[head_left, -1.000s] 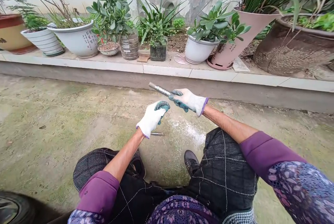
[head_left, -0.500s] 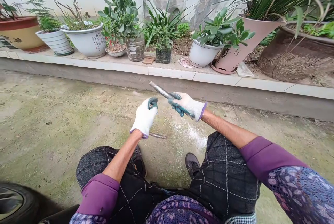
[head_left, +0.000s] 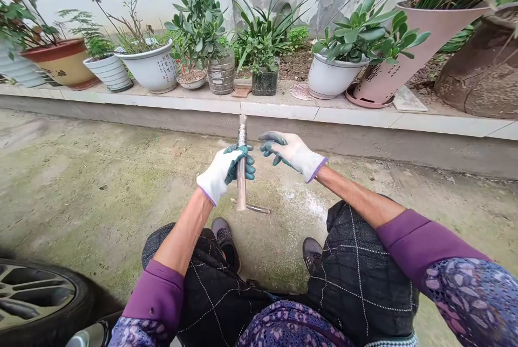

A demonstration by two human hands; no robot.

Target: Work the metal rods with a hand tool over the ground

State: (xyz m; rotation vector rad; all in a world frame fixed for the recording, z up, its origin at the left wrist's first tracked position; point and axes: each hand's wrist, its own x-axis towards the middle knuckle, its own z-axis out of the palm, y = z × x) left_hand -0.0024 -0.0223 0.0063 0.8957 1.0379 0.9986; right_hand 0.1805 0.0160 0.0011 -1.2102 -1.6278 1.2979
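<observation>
Both my hands wear white gloves with green fingertips. My left hand (head_left: 223, 171) is closed round a grey metal rod (head_left: 242, 185), holding it nearly upright in front of me. My right hand (head_left: 292, 152) hovers just right of the rod with its fingers loosely spread and nothing in them. A second thin metal rod (head_left: 259, 208) lies on the concrete ground below the hands, next to a patch of white powder (head_left: 305, 204). I am sitting low, knees apart, with my shoes (head_left: 226, 236) on the ground.
A raised tiled ledge (head_left: 279, 112) runs across ahead and carries several potted plants, among them a white pot (head_left: 329, 78) and a tilted pink pot (head_left: 392, 50). A car tyre (head_left: 38, 296) sits at the lower left. Mossy concrete spreads to the left.
The rod passed from my right hand to my left and turned from slanted to nearly upright. My right hand let go and opened. The view shifted a little to the left.
</observation>
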